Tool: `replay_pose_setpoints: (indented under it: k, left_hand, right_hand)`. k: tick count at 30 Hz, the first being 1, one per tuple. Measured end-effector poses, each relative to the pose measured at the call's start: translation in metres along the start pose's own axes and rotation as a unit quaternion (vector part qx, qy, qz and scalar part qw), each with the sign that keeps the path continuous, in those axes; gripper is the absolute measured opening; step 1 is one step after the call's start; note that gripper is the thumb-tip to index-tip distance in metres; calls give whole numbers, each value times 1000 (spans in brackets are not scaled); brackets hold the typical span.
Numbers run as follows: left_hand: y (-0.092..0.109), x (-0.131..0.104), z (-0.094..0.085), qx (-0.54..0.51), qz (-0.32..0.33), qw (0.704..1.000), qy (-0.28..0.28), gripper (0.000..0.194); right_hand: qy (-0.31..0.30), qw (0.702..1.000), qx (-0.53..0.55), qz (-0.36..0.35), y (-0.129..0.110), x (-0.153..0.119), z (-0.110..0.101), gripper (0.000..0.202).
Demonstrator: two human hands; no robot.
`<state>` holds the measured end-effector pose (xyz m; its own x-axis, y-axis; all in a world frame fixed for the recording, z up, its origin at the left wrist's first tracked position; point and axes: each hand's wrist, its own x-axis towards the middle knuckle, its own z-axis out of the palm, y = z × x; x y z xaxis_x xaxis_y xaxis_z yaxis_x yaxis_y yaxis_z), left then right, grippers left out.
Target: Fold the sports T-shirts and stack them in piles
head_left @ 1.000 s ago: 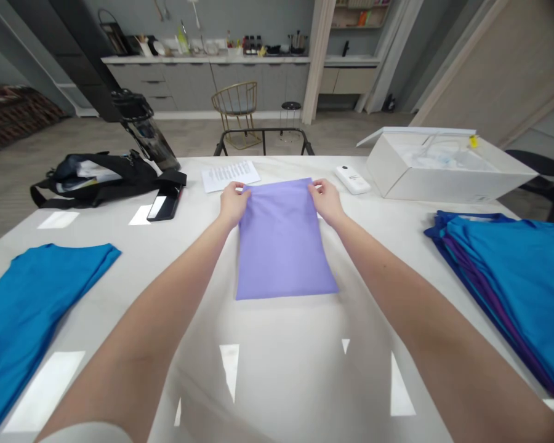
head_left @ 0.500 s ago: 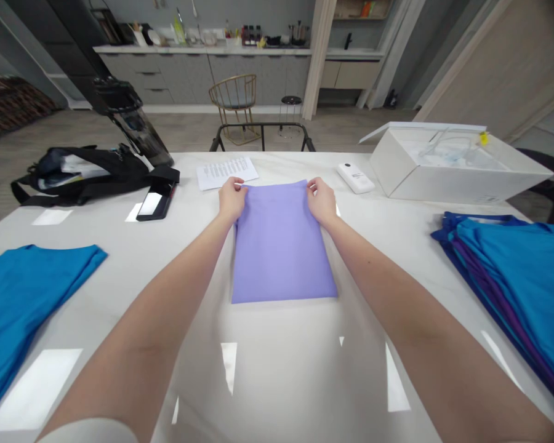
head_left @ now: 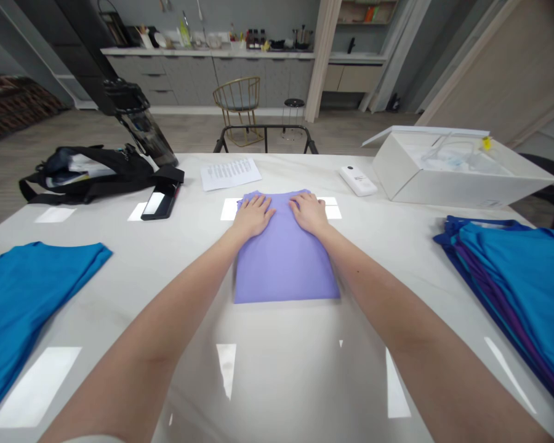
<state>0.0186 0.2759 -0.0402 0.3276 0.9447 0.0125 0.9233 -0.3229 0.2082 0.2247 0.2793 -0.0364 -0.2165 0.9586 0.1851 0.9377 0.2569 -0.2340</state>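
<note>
A lavender garment [head_left: 286,264], folded into a near rectangle, lies flat in the middle of the white table. Its kind does not show from the folds. On its far left part rests my left hand [head_left: 253,216], palm down with fingers stretched out. My right hand [head_left: 308,212] lies flat on the far right part, its fingers spread over the fabric. Some small creases show at the far left corner, beside my left fingertips. Both hands press on top of the cloth and neither grips it.
Blue folded clothing [head_left: 32,295] lies at the left, and a pile of blue and purple clothes [head_left: 521,271] at the right. Farther back are a black bag [head_left: 87,175], a phone [head_left: 159,203], a printed sheet [head_left: 231,174], a white device [head_left: 357,181] and an open white box [head_left: 461,181].
Both hands have let go of the garment's far corners and moved inward, now lying flat on it. The garment's far edge sits slightly nearer to me.
</note>
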Motion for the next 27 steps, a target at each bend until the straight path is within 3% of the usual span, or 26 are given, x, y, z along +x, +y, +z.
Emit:
replay_pose_setpoints:
  k: [3, 5, 8, 11, 14, 20, 23, 25, 27]
  left_hand:
    - [-5, 0, -3, 4, -53, 999, -13, 65]
    - [-4, 0, -6, 10, -79, 996, 34, 67]
    - [4, -3, -8, 24, -16, 995, 93, 65]
    - [13, -5, -3, 22, 35, 999, 8, 62]
    - [12, -5, 3, 19, -42, 999, -14, 67]
    - [-6, -2, 0, 6, -153, 988, 3, 74]
    - [-8, -7, -5, 4, -213, 976, 54, 74]
    - [-1, -15, -8, 14, -187, 975, 116, 69]
    - [12, -25, -8, 21, -93, 986, 139, 63]
  right_hand:
    - [-34, 999, -5, 7, 6, 1, -1, 52]
    - [-46, 999, -8, 22, 4, 1, -3, 56]
    - [-39, 999, 2, -3, -11, -2, -2, 61]
    - [-73, 996, 14, -44, -27, -6, 4, 61]
    - [-106, 994, 10, -1, -26, -8, 9, 61]
    - [-106, 990, -10, 92, 10, -6, 4, 72]
    - [-93, 987, -14, 129, 15, -10, -2, 73]
    - [-63, 990, -20, 128, 7, -16, -6, 72]
    - [-35, 996, -17, 76, -7, -27, -9, 68]
